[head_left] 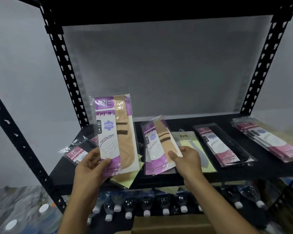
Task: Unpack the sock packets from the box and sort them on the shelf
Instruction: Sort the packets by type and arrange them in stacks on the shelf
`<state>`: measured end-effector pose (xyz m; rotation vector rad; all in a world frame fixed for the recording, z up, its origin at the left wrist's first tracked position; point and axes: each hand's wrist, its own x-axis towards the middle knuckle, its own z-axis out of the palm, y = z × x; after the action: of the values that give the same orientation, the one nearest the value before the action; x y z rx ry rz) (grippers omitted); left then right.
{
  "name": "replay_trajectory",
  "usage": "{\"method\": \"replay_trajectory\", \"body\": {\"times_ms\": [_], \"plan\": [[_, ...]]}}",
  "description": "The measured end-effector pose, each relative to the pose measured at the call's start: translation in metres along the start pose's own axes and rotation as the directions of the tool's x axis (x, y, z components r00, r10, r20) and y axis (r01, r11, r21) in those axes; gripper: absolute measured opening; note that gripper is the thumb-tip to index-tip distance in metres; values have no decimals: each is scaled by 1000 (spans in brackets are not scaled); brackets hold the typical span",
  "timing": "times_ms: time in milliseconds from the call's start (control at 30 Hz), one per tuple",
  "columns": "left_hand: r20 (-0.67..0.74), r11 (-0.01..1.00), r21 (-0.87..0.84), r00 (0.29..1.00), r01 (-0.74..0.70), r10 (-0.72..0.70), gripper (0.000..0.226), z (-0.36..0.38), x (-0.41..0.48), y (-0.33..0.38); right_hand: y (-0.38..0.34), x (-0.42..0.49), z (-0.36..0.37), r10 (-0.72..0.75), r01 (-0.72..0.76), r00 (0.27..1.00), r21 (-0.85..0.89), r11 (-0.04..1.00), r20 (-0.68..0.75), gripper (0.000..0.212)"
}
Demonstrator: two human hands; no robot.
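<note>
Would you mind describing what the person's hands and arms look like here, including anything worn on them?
Both the left hand and the right hand are bare, with no gloves, rings or watch visible. Both forearms are uncovered down to the bottom edge of the picture, so no sleeves show. Fingernails look short and unpainted.

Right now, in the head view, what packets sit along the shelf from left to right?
Pink packet → held purple packet → purple stack → green packet → black packet → pink stack.
</note>
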<state>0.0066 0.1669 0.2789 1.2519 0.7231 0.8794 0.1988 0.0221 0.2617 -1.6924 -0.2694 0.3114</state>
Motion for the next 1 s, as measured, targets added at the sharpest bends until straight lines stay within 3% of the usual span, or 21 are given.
{"method": "replay_trajectory", "body": {"times_ms": [333,500,633,867,1000], "plan": [[4,1000,7,1000,-12,12,34,-4,6,-5,1,4,8,-90,82,996,-298,951,-14,38],[13,1000,-3,1000,-12,12,32,-6,6,-5,-2,1,6,-171,152,985,-556,817,17,27],[18,1000,-15,1000,-12,12,34,-7,7,-6,3,2,6,-194,168,980,-684,710,40,32],[30,1000,-24,999,-13,14,31,-5,7,-7,5,7,2,-288,250,956,-676,693,58,24],[61,999,-31,998,-24,26,29,1,5,-7,-13,-3,1,-333,357,934,-374,856,130,15]]}}
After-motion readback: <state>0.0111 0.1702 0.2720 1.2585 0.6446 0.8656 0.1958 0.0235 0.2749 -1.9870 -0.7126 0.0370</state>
